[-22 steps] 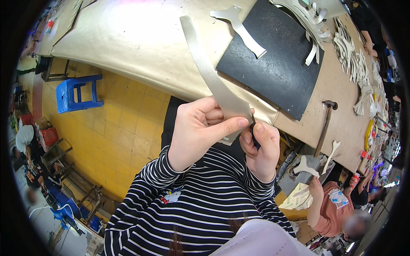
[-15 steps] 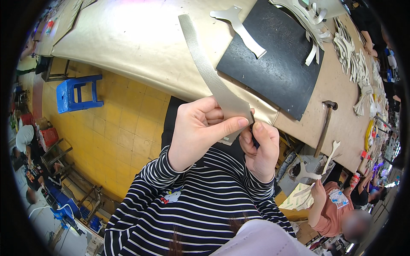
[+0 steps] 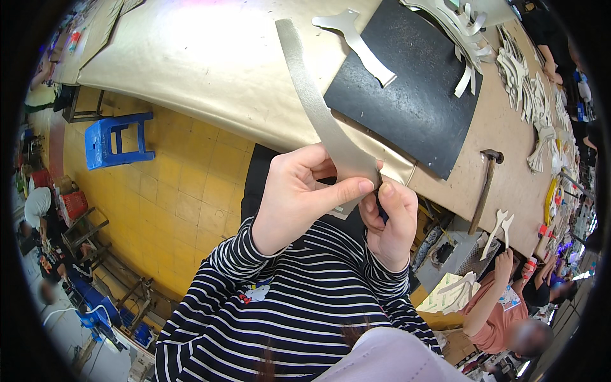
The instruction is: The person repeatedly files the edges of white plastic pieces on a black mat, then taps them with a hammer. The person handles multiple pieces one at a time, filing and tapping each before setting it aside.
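A curved strip of silvery-beige leather (image 3: pixel 312 105) rises from my left hand (image 3: pixel 296 191), which pinches its wider lower end between thumb and fingers. The strip's narrow tip points up and away over the gold-covered table. Close against the right edge of that lower end is my right hand (image 3: pixel 391 216), thumb and fingers closed around a small dark tool (image 3: pixel 382 212). Most of this tool is hidden by the fingers, so its exact kind does not show. Both hands are in front of my striped top, at the table's near edge.
On the table (image 3: pixel 210 70) lies a black mat (image 3: pixel 407 83) with a Y-shaped leather piece (image 3: pixel 356 41) partly on it. Heaped leather pieces (image 3: pixel 522 83) lie farther right. A hammer (image 3: pixel 487 191) rests near the edge. A blue stool (image 3: pixel 118 140) stands left; a co-worker (image 3: pixel 499 305) sits right.
The leather strip has tilted and shifted slightly right with my left hand. My right hand has barely moved. The co-worker's hand has moved up and right to a leather piece at the table's edge.
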